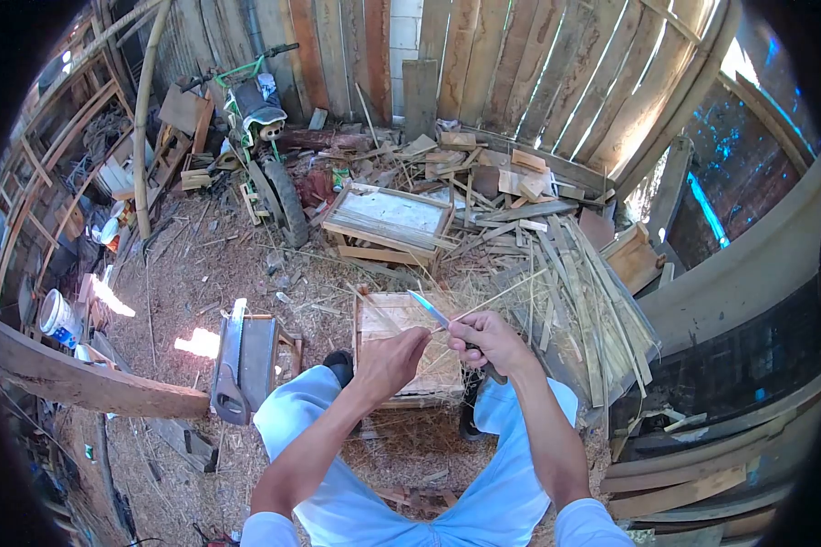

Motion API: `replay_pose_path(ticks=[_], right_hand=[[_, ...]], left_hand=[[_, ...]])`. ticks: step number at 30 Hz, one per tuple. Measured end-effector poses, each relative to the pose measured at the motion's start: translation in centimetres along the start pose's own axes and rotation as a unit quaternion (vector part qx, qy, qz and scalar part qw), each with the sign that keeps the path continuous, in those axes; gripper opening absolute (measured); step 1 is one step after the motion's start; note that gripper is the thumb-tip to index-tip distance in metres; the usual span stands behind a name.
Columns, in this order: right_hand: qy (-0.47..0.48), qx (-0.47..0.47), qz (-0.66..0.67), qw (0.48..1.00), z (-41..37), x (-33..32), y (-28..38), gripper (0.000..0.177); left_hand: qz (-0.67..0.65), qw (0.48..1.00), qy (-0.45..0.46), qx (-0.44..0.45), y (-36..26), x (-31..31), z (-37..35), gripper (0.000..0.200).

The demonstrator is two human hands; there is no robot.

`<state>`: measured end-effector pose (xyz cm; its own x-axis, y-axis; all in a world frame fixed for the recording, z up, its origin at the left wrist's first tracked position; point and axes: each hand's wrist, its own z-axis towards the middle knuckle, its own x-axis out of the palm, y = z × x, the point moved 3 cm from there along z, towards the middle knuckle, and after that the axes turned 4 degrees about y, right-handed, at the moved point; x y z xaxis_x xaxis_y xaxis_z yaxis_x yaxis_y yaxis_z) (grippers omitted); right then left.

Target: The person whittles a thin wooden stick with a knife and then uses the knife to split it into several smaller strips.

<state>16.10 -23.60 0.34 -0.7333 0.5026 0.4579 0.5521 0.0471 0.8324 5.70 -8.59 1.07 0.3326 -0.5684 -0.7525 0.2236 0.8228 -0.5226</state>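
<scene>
In the head view my right hand (491, 341) is closed around the dark handle of a knife (429, 308), its blade pointing up and to the left. A thin pale strip of wood or bamboo (513, 290) passes by the right thumb and sticks out to the upper right. My left hand (390, 363) is closed, pinching what looks like the near end of this strip, just left of the knife. Both hands are above a low wooden board (374, 319) between my knees, littered with fine shavings. The fingertips of the left hand are partly hidden.
A handsaw (231, 387) lies on a small bench (260, 351) at the left. Several long strips (582, 319) lie on a slanted board at the right. Ahead are a wooden frame box (388, 219), scrap wood (520, 178) and a bicycle-like vehicle (263, 123). A white bucket (59, 317) stands far left.
</scene>
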Motion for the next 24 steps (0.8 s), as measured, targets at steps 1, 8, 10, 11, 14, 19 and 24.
replay_pose_path(ticks=[1, 8, 10, 11, 14, 19, 24], right_hand=[[0.0, 0.0, -0.001, 1.0, 0.1, -0.1, 0.0, 0.021], [-0.014, -0.003, -0.012, 1.0, 0.0, -0.4, 0.2, 0.02], [-0.02, -0.003, -0.013, 1.0, 0.0, -0.4, 0.3, 0.02], [-0.038, -0.002, -0.026, 0.999, -0.1, -0.4, 0.5, 0.019], [-0.059, -0.006, -0.03, 0.998, -0.3, -0.9, 0.6, 0.019], [-0.072, -0.005, -0.039, 0.997, -0.1, -1.6, 0.2, 0.019], [-0.172, -0.045, 0.018, 0.984, -1.3, -6.2, 1.7, 0.02]], left_hand=[[0.0, 1.0, 0.003, -0.006, 0.0, -0.1, 0.0, 0.008], [0.003, 1.0, 0.012, -0.009, 0.1, -0.1, -0.2, 0.008], [0.006, 1.0, 0.015, -0.012, -0.1, -0.4, -0.1, 0.008], [0.009, 1.0, 0.02, -0.014, -0.2, -0.5, -0.1, 0.008], [0.009, 1.0, 0.019, -0.009, 0.3, -0.4, -0.3, 0.008], [0.018, 0.999, 0.029, -0.016, 0.4, -0.1, -0.5, 0.008], [0.03, 0.998, 0.028, -0.036, 0.9, -1.5, -1.3, 0.009]])
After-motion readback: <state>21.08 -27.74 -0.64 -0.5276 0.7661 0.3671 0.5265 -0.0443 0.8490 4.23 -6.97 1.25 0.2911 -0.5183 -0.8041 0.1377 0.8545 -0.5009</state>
